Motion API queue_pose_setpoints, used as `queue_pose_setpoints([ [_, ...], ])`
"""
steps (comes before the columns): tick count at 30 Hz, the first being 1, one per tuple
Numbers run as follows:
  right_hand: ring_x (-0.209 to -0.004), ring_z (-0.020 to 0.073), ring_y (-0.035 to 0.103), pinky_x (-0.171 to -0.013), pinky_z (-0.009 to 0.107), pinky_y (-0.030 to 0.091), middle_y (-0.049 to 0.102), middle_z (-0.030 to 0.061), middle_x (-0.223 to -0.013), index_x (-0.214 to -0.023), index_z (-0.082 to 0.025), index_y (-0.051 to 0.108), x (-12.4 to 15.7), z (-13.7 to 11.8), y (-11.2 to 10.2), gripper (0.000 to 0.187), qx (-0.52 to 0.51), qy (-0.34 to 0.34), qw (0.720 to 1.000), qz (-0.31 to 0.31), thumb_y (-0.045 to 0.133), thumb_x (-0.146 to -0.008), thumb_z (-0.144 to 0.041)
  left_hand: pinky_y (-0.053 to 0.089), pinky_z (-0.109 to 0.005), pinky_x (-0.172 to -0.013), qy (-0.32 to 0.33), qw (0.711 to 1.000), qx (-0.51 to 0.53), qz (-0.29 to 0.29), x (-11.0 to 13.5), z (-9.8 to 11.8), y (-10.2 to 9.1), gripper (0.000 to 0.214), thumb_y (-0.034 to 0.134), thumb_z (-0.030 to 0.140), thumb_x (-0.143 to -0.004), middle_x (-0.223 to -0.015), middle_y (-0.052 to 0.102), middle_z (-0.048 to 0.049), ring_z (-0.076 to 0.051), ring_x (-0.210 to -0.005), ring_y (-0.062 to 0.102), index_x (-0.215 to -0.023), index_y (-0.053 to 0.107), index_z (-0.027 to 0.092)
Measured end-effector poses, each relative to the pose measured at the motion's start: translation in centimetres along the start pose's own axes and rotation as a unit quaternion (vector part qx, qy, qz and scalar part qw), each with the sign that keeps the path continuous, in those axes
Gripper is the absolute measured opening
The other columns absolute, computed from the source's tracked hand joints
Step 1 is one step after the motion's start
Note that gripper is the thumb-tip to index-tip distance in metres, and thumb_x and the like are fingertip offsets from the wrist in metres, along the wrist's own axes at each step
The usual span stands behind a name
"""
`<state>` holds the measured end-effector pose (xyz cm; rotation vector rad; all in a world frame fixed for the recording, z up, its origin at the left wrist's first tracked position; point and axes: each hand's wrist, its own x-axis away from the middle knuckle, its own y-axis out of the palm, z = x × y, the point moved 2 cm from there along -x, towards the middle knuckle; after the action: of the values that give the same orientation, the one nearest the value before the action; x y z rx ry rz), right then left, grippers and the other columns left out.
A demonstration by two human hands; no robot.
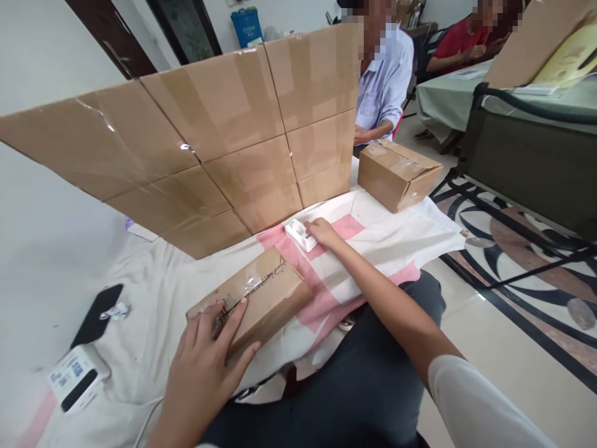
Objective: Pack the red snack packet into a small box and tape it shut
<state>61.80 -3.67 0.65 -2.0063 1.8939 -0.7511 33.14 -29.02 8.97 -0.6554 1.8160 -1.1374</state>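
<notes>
My left hand point(205, 361) lies flat with fingers spread on the near end of a small taped cardboard box point(261, 292) on the white and pink cloth point(373, 230). My right hand point(323, 232) reaches forward across the cloth, its fingers closed on a small white box point(298, 234) that rests just beyond the cardboard box. A tall screen of taped cardboard panels point(219, 137) stands behind both.
Another cardboard box point(396, 173) sits at the far right of the cloth, in front of a seated person in a light shirt point(385, 87). A black phone point(97, 314) and a white labelled device point(77, 376) lie at left. A dark bag point(532, 162) stands at right.
</notes>
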Motion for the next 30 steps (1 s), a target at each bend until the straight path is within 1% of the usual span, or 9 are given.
queue_pose_setpoints([
  [3,-0.088,0.0182,0.069,-0.079,0.036,0.060,0.071,0.0056,-0.105,-0.111,-0.014,0.068,-0.1,-0.6,0.2,0.031,0.032,0.020,0.999,-0.036,0.064,-0.100,-0.043,0.055,-0.054,-0.092,0.002,1.000,-0.004,0.002,-0.1,0.1,-0.2,0.066,0.062,0.049,-0.093,-0.127,0.054,-0.0196,-0.039,-0.113,0.058,-0.151,0.046,0.023],
  [6,-0.076,0.0155,0.067,-0.071,0.032,0.057,0.070,0.0035,-0.089,-0.097,-0.013,0.068,0.0,-1.1,0.2,0.027,0.048,0.029,0.997,-0.051,0.067,-0.098,-0.040,0.054,-0.054,-0.089,-0.001,1.000,0.004,-0.003,-0.1,0.0,-0.2,0.066,0.061,0.048,-0.093,-0.125,0.054,-0.0192,-0.039,-0.112,0.058,-0.152,0.044,0.024],
  [9,-0.063,0.0168,0.065,-0.062,0.028,0.049,0.066,0.0033,-0.067,-0.073,-0.016,0.064,0.4,-1.6,-0.2,0.029,0.050,0.021,0.998,-0.030,0.068,-0.093,-0.035,0.054,-0.055,-0.089,-0.008,1.000,0.017,-0.017,0.0,-0.2,-0.1,0.067,0.059,0.047,-0.094,-0.127,0.053,-0.0196,-0.040,-0.117,0.057,-0.155,0.040,0.026],
  [12,-0.056,0.0179,0.063,-0.058,0.028,0.042,0.059,0.0023,-0.054,-0.063,-0.020,0.056,1.1,-2.4,-1.0,0.036,0.040,0.008,0.999,0.001,0.063,-0.093,-0.038,0.054,-0.056,-0.090,-0.015,0.999,0.021,-0.024,0.2,-0.3,0.0,0.067,0.058,0.047,-0.095,-0.130,0.052,-0.0199,-0.042,-0.119,0.056,-0.156,0.039,0.028],
  [17,-0.056,0.0154,0.059,-0.058,0.026,0.034,0.052,-0.0016,-0.048,-0.056,-0.023,0.044,3.0,-2.7,-1.8,0.039,0.020,-0.013,0.999,0.039,0.063,-0.089,-0.031,0.054,-0.057,-0.091,-0.024,0.999,0.021,-0.030,0.2,-0.1,0.1,0.066,0.058,0.046,-0.095,-0.131,0.052,-0.0200,-0.041,-0.118,0.057,-0.156,0.038,0.030],
  [22,-0.051,0.0113,0.040,-0.055,0.026,0.027,0.030,-0.0066,-0.046,-0.050,-0.023,0.032,5.2,-1.4,-1.3,0.041,-0.017,-0.052,0.997,0.058,0.060,-0.080,-0.018,0.054,-0.058,-0.091,-0.027,0.999,0.027,-0.016,0.1,0.1,-0.1,0.066,0.059,0.044,-0.095,-0.129,0.052,-0.0193,-0.041,-0.119,0.057,-0.156,0.037,0.031],
  [24,-0.050,0.0105,0.035,-0.054,0.026,0.026,0.027,-0.0066,-0.047,-0.049,-0.023,0.030,6.0,-0.9,-1.0,0.039,-0.036,-0.073,0.996,0.047,0.056,-0.077,-0.015,0.054,-0.057,-0.091,-0.020,0.999,0.026,-0.007,0.1,0.0,0.0,0.067,0.060,0.044,-0.095,-0.128,0.052,-0.0186,-0.041,-0.119,0.058,-0.156,0.037,0.032],
  [27,-0.051,0.0107,0.039,-0.054,0.025,0.029,0.031,-0.0052,-0.049,-0.048,-0.023,0.026,6.8,-0.7,-0.6,0.038,-0.064,-0.104,0.992,0.021,0.053,-0.075,-0.015,0.054,-0.056,-0.092,-0.014,1.000,0.024,0.000,0.1,-0.2,0.2,0.068,0.061,0.043,-0.095,-0.129,0.052,-0.0177,-0.040,-0.118,0.058,-0.157,0.036,0.033],
  [30,-0.063,0.0149,0.054,-0.058,0.024,0.036,0.045,-0.0014,-0.055,-0.049,-0.023,0.025,7.0,-0.9,-0.3,0.039,-0.083,-0.138,0.987,0.005,0.055,-0.073,-0.018,0.053,-0.053,-0.094,-0.002,0.999,0.034,-0.001,0.2,-0.6,0.4,0.069,0.062,0.039,-0.095,-0.129,0.052,-0.0165,-0.037,-0.119,0.057,-0.158,0.034,0.032],
])
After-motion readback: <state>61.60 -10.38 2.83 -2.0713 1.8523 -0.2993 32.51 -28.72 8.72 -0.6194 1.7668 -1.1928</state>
